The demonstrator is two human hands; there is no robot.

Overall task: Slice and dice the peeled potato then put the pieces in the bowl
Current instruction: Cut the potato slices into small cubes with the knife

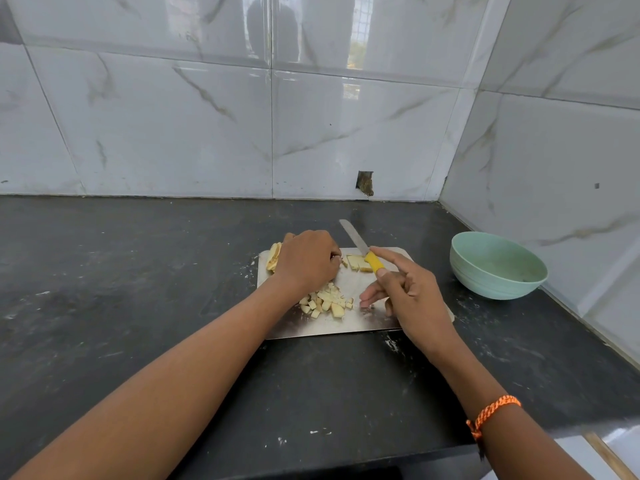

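Note:
A steel cutting board (346, 323) lies on the dark counter. A heap of diced potato (327, 303) sits at its middle. Several potato slices (273, 256) lean at the board's far left corner, beside my left hand (306, 259), whose curled fingers rest on the board near small scraps. A cut slab of potato (356, 262) lies at the far right part of the board. My right hand (405, 292) holds a yellow-handled knife (363, 251), blade pointing away over the board's far edge, forefinger stretched out. The pale green bowl (498, 268) stands to the right, apparently empty.
Tiled walls close in behind and on the right, forming a corner near the bowl. The counter's front edge runs close below my forearms. A wooden stick (604, 452) shows at the lower right.

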